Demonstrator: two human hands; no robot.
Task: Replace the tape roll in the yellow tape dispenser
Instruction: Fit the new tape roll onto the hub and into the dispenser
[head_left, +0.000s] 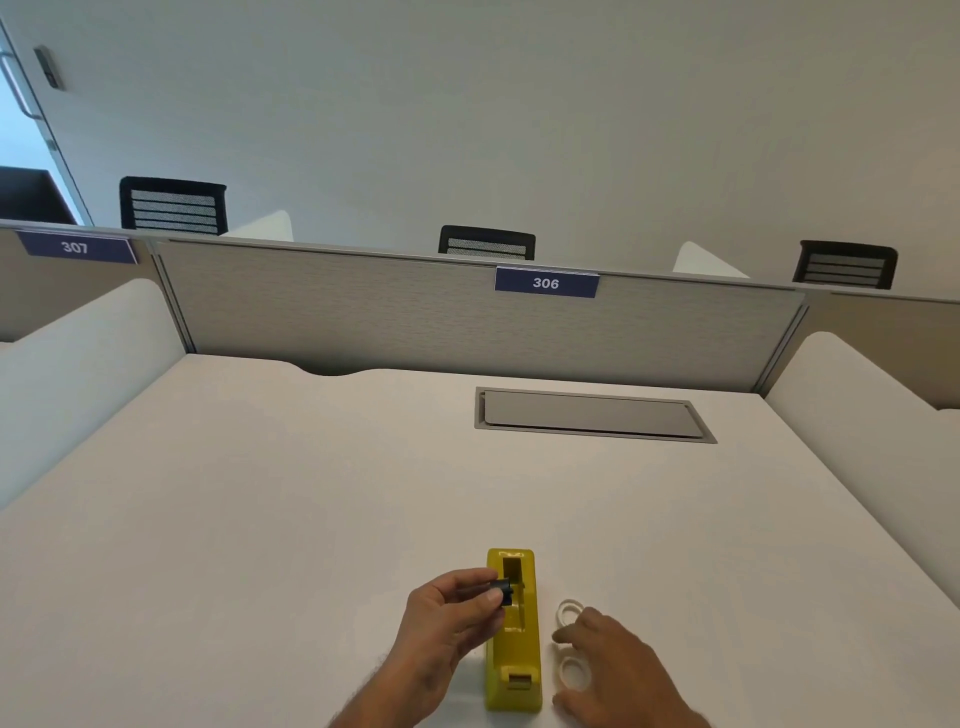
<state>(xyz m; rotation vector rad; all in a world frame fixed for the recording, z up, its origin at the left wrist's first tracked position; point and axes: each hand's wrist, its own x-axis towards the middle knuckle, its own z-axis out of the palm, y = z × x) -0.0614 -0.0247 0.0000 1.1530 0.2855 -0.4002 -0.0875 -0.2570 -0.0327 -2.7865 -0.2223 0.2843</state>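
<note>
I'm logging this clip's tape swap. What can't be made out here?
- Head view: whether either tape roll has tape left; too small, partly behind the right hand.
- Black spindle: its shape, hidden by left hand fingers.
- Yellow tape dispenser cutter: too blurred.

The white counter carries a yellow tape dispenser. Two tape rolls lie just beside it. A grey cable hatch sits farther back.

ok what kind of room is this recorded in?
Most likely a shared office or study room with numbered cubicle desks. A partition panel carries a sign reading 306, the next bay reads 307, mesh-backed chairs stand beyond, and the white desk has a flush cable hatch.
</note>
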